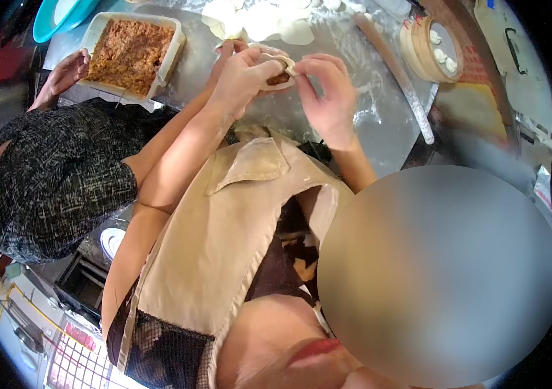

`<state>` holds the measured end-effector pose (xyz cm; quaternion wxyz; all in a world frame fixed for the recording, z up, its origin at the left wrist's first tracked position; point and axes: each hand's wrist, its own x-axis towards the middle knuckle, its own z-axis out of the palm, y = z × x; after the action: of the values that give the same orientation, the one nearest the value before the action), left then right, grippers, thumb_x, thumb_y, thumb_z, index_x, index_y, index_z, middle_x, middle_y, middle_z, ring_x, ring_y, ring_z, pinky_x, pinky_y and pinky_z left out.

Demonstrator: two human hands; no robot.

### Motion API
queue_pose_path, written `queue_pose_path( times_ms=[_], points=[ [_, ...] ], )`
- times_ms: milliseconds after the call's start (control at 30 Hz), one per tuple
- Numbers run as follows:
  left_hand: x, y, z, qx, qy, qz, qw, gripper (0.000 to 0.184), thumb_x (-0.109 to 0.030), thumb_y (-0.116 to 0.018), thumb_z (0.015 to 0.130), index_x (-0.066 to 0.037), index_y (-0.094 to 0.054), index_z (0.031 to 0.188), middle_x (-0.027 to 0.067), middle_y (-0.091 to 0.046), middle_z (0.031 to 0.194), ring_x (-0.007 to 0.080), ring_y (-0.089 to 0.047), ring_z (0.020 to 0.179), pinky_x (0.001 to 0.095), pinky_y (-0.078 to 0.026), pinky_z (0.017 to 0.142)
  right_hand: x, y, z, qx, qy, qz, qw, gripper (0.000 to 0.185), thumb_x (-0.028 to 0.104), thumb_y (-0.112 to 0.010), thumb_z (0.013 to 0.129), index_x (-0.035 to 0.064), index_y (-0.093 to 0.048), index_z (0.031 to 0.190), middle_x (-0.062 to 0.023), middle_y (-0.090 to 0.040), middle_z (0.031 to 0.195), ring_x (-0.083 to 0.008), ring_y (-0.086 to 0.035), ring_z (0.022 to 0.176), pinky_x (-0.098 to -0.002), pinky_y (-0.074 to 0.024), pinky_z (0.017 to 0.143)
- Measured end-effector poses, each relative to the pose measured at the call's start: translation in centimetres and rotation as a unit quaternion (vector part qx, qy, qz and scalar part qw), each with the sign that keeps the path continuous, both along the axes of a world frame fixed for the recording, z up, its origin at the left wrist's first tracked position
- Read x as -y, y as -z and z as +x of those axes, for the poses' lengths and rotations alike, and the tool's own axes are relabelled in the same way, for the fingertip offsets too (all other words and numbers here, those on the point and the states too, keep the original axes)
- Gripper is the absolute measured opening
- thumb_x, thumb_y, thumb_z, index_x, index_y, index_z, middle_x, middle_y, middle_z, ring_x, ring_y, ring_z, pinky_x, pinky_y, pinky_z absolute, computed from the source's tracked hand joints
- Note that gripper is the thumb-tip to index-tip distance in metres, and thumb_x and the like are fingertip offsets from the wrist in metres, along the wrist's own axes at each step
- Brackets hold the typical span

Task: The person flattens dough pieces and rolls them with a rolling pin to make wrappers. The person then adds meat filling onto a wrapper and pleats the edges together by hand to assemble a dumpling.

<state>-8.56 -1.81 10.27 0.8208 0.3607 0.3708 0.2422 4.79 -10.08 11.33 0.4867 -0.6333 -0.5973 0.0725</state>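
Note:
My left hand [240, 81] holds a round dough wrapper [278, 87] with brown filling showing in its middle. On the other side, my right hand [329, 97] pinches the wrapper's edge between thumb and fingers. The wrapper is partly gathered at the top and still open toward me. Behind my hands, flat pale dough wrappers [260, 24] lie overlapping on the floured metal table [370, 123]. A rectangular tub [177, 48] of reddish-brown filling [127, 55] sits to the left.
A co-worker in a dark patterned top [56, 175] stands at the left, one hand [67, 72] beside the tub, the other arm reaching behind my left hand. A floury rolling pin [396, 74] and a bamboo steamer [418, 48] with white buns are at the right; a teal bowl [46, 26] is upper left.

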Motion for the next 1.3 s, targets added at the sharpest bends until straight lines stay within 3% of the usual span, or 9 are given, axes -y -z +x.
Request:
queue_pose_path(
  times_ms=[233,367,433,467,533,633,767,833,1300],
  points=[
    [-1.7,-0.6,0.1,-0.076,0.155,0.070,0.983,0.031,-0.013,-0.058,0.083,0.006,-0.055,0.108,0.0102,-0.060,0.098,0.0162,-0.062,0.086,0.0275,-0.053,0.078,0.1,-0.1,1.3,0.057,-0.023,-0.051,0.997,0.019,0.001,-0.069,0.066,0.0100,-0.064,0.082,-0.0023,-0.065,0.085,-0.0227,-0.058,0.094,-0.0348,-0.0371,0.087],
    [-2.3,-0.6,0.2,-0.102,0.218,0.099,0.965,0.035,-0.017,-0.054,0.085,0.004,-0.053,0.114,0.0101,-0.061,0.100,0.0169,-0.062,0.088,0.0287,-0.053,0.077,0.2,0.0,1.5,0.072,-0.038,-0.038,0.996,0.019,0.000,-0.068,0.066,0.0093,-0.064,0.082,-0.0030,-0.065,0.085,-0.0222,-0.058,0.092,-0.0341,-0.0402,0.084],
    [-1.9,-0.7,-0.1,0.021,0.063,-0.010,0.998,0.040,-0.022,-0.047,0.089,0.001,-0.048,0.122,0.0100,-0.060,0.106,0.0181,-0.061,0.095,0.0314,-0.052,0.082,0.2,0.3,1.1,-0.136,0.040,-0.047,0.989,0.016,0.001,-0.068,0.070,0.0080,-0.064,0.084,-0.0038,-0.065,0.084,-0.0194,-0.059,0.083,-0.0309,-0.0449,0.077],
    [-0.7,0.1,-0.4,0.106,0.047,-0.061,0.991,0.042,-0.025,-0.041,0.093,-0.002,-0.042,0.128,0.0096,-0.058,0.113,0.0187,-0.058,0.101,0.0338,-0.050,0.087,0.1,0.8,0.8,-0.135,0.039,-0.045,0.989,0.016,0.001,-0.068,0.070,0.0080,-0.064,0.084,-0.0038,-0.065,0.084,-0.0194,-0.059,0.083,-0.0309,-0.0449,0.077],
    [1.2,0.2,0.4,0.127,0.003,-0.055,0.990,0.041,-0.025,-0.040,0.094,-0.002,-0.041,0.128,0.0100,-0.057,0.114,0.0188,-0.058,0.102,0.0342,-0.049,0.089,0.5,1.6,-0.2,-0.279,0.059,-0.055,0.957,0.015,0.002,-0.068,0.073,0.0064,-0.064,0.086,-0.0050,-0.064,0.085,-0.0159,-0.059,0.073,-0.0272,-0.0476,0.069],
    [2.0,0.9,0.6,0.127,-0.055,-0.036,0.990,0.038,-0.020,-0.044,0.094,-0.002,-0.043,0.127,0.0103,-0.056,0.115,0.0188,-0.058,0.101,0.0338,-0.049,0.088,0.2,1.9,-0.5,-0.293,0.047,-0.058,0.953,0.016,0.004,-0.070,0.074,0.0051,-0.063,0.088,-0.0056,-0.062,0.086,-0.0132,-0.058,0.068,-0.0254,-0.0480,0.067],
    [2.1,1.1,0.2,0.029,-0.074,0.024,0.997,0.026,-0.013,-0.051,0.090,-0.001,-0.055,0.113,0.0065,-0.060,0.102,0.0142,-0.061,0.089,0.0290,-0.052,0.080,0.3,0.5,-0.3,-0.159,0.015,-0.101,0.982,0.018,0.002,-0.069,0.071,0.0043,-0.062,0.087,-0.0063,-0.061,0.088,-0.0176,-0.059,0.072,-0.0289,-0.0485,0.070],
    [2.3,0.9,-0.2,0.023,-0.081,0.035,0.996,0.024,-0.012,-0.053,0.089,0.000,-0.057,0.109,0.0059,-0.061,0.100,0.0133,-0.061,0.086,0.0278,-0.053,0.078,0.7,0.7,-0.5,-0.004,-0.006,-0.024,1.000,0.018,0.000,-0.068,0.067,0.0064,-0.062,0.083,-0.0045,-0.062,0.088,-0.0222,-0.059,0.080,-0.0327,-0.0466,0.075],
    [-0.6,-0.5,-1.5,-0.083,0.100,0.108,0.986,0.029,-0.016,-0.055,0.087,0.006,-0.061,0.107,0.0103,-0.063,0.098,0.0134,-0.061,0.085,0.0245,-0.050,0.078,-0.2,0.5,-0.4,0.066,-0.015,0.004,0.998,0.016,0.005,-0.071,0.063,0.0133,-0.066,0.076,0.0014,-0.065,0.080,-0.0206,-0.058,0.084,-0.0351,-0.0383,0.081]
  ],
)
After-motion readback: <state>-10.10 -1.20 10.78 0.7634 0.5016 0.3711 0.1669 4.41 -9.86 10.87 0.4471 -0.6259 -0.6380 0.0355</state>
